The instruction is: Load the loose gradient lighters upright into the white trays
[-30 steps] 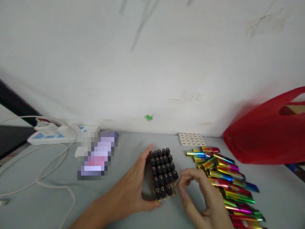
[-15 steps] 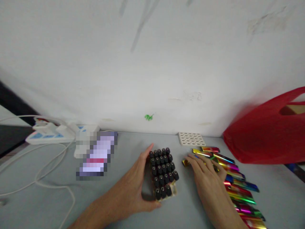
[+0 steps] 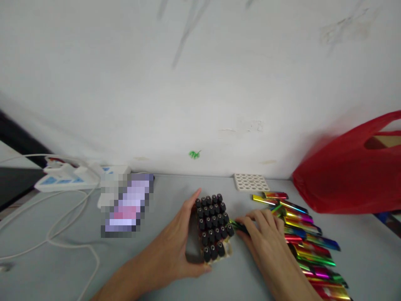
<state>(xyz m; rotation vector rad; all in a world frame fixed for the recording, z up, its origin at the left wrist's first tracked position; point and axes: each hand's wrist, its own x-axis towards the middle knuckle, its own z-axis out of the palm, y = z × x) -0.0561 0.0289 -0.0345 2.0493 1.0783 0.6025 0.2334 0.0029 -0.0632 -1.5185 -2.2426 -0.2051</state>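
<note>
Left hand (image 3: 173,253), spread wide, holds rack (image 3: 229,250). Right hand (image 3: 263,238) pinches a tube (image 3: 240,226) beside rack's right edge. Tube probably light, stiff, slick; best gripped mid-barrel, firmly.

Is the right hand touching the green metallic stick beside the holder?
Touching: the head view shows the right hand pinching the green metallic stick between thumb and fingers.
</note>
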